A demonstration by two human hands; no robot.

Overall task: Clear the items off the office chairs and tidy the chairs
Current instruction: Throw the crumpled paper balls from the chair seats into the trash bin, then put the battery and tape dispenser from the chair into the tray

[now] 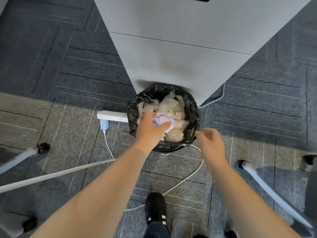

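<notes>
Over one bin (pixel 192 107) | left hand (pixel 151 129) gripping one lilac wad (pixel 164 120) | right hand (pixel 211 143) relaxed

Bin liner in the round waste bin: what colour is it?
Black and glossy; the crinkled plastic bin liner shows best in the head view.

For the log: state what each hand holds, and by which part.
Left hand grips a crumpled lilac wrapper around its near side, over the trash bin. Right hand holds nothing.
</notes>
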